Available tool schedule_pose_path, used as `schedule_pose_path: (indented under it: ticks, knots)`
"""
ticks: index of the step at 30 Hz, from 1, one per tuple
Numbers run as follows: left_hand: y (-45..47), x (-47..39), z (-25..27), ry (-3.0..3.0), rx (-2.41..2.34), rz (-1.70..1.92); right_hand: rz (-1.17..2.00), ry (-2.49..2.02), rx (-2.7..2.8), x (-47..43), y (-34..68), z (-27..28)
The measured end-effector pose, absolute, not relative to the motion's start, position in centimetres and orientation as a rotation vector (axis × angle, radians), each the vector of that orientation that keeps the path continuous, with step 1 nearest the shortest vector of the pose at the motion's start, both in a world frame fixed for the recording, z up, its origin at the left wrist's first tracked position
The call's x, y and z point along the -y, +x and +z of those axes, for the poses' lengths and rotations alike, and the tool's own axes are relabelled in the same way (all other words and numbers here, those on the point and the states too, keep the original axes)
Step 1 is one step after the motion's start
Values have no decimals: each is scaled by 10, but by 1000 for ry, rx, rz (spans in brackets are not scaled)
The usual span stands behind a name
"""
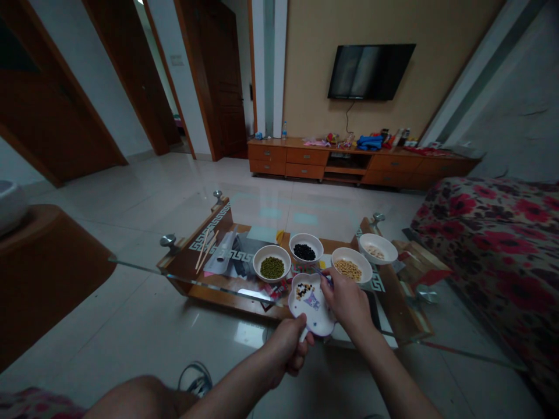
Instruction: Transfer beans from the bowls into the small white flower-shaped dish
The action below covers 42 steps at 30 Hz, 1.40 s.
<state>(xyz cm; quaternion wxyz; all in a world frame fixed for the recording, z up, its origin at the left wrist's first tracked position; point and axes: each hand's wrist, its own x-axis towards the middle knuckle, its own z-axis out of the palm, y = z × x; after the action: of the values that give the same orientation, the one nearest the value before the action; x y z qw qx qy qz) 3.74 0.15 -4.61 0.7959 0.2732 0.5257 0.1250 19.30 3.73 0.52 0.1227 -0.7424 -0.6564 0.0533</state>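
Observation:
My left hand [290, 349] is closed around the short handle of a white scalloped plate [323, 317] with a purple cartoon print. Small mixed dark and pale beans [304, 291] lie on the plate's far left part. Over the plate's right edge, my right hand [347, 299] pinches a thin purple utensil [324, 274], whose tip reaches toward the black beans and is hard to make out. Just beyond are white bowls of green beans [272, 267], black beans [304, 251] and yellow soybeans [348, 269]. A fourth bowl [378, 249] with pale pieces stands farther right.
The bowls rest on a glass coffee table [244, 294] with a wooden lower shelf. Chopsticks [207, 251] lie at the left. A flowered sofa [502, 244] is on the right; a low TV cabinet [305, 157] stands against the far wall.

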Motion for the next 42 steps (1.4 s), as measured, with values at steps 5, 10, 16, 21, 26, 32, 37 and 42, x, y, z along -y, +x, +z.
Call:
schedule_pose_path:
  ticks: [5, 10, 16, 21, 26, 32, 37, 42]
  knots:
    - [39, -2, -49, 582, -1129, 277, 253, -2149, 2095, -28, 194, 2]
    - [38, -2, -49, 571, -1122, 273, 276, -2169, 2129, -28, 194, -2]
    - [39, -2, -47, 581, -1131, 269, 308, -2197, 2152, -28, 196, -3]
    - [39, -3, -41, 578, -1135, 276, 316, -2211, 2164, -28, 196, -2]
    - [39, -3, -41, 581, -1136, 273, 326, -2219, 2179, -29, 195, -4]
    - [38, -3, -45, 567, -1118, 282, 303, -2221, 2187, -29, 195, -4]
    - [39, -2, -44, 573, -1129, 290, 305, -2213, 2192, -30, 195, -3]
    - [38, -2, -43, 576, -1125, 273, 276, -2176, 2176, -28, 195, -3]
